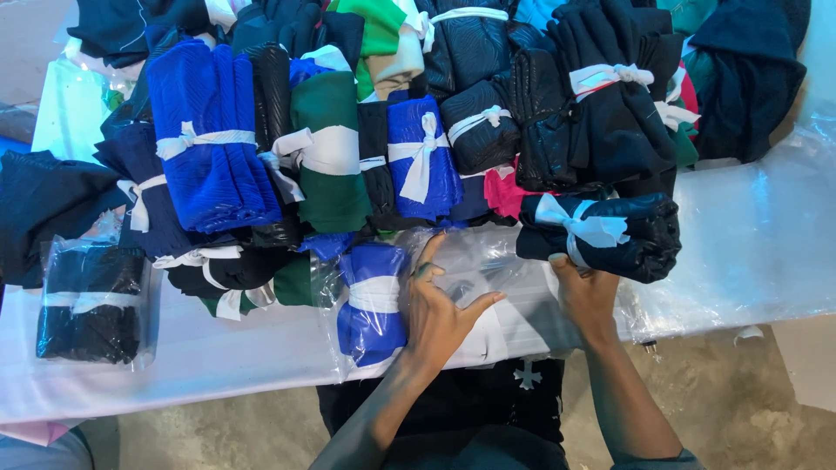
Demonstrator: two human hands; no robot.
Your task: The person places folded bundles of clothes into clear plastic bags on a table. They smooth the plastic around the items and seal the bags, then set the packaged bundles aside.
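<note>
Packing at a white-covered table point(218, 357), a person works w/ both hands over a clear plastic bag point(488, 261). Far left sits a bagged dark bundle point(91, 300). Next, a blue bundle w/ white tie point(373, 300), already inside slick film, lies just beside the left hand point(440, 313), whose fingers are spread flat on the bag, gripping nothing. At right, the right hand point(585, 294) touches a dark crinkled bundle point(601, 235) from below; fingers mostly hidden, grip can't be told. Risk, prob.: slippery film could slide under the flat palm, or the soft roll could snag the bag mouth & loosen its ribbon.
</note>
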